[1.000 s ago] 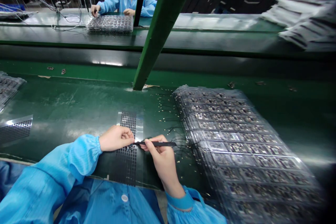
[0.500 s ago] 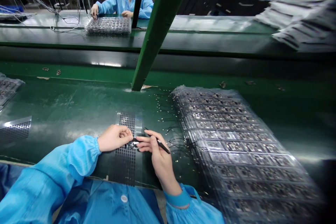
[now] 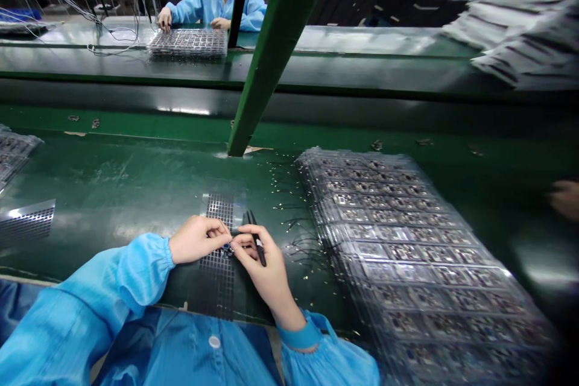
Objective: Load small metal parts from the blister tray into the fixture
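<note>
My left hand (image 3: 196, 240) rests on a perforated dark mesh sheet (image 3: 216, 271), its fingertips closed on a small cluster of dark parts (image 3: 227, 249). My right hand (image 3: 262, 268) meets it there, with fingertips at the same cluster. Black tweezers (image 3: 257, 245) are tucked upright in my right hand, their tips pointing away from me. The cluster is partly hidden by my fingers, so its exact form cannot be made out. A tall stack of clear trays holding circuit boards (image 3: 407, 241) lies to the right of my right hand.
A green belt (image 3: 113, 181) carries scattered small bits and black wires. A green post (image 3: 275, 54) rises beyond my hands. Across the line, a person in a blue smock (image 3: 217, 0) works at another tray stack (image 3: 187, 43). A striped sleeve (image 3: 520, 30) and another person's hand (image 3: 565, 199) show at right.
My right hand has moved toward my left hand, and the tweezers have turned from lying sideways to upright. Another person's hand has appeared at the right edge.
</note>
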`<state>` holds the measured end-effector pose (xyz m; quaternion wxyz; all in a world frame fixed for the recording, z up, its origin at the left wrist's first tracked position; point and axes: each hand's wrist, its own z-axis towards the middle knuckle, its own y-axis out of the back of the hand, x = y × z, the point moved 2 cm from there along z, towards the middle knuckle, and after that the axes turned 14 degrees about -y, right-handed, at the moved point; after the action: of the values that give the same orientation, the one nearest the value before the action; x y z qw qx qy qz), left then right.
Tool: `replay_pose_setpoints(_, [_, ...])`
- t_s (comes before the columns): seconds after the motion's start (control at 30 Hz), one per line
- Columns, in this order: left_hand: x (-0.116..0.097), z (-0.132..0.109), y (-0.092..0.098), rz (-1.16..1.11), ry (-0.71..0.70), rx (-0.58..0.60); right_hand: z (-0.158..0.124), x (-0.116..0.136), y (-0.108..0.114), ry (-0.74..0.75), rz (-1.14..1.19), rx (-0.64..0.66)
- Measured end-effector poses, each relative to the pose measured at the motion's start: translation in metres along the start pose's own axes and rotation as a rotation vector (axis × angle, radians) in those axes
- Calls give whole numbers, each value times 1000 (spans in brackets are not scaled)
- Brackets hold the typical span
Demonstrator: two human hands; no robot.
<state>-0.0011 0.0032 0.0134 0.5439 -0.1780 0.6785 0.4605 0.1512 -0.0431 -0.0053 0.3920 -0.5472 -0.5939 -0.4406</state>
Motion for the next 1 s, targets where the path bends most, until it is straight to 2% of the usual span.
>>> replay_pose_setpoints(0.13, [-1, -1, 0, 72, -43, -8, -2, 2, -3, 25, -42, -47])
replay_pose_setpoints(0.4, [-1, 0, 0, 37, -26, -54, 0, 2, -1, -13, 5, 12])
replay_pose_setpoints(0.83, [-11, -3, -5, 220, -207, -50, -2, -1, -7, -20, -42, -59])
replay_pose_setpoints(1.0, [-11, -3, -4, 220, -202, -51, -2, -1, -7, -38, -40, -61])
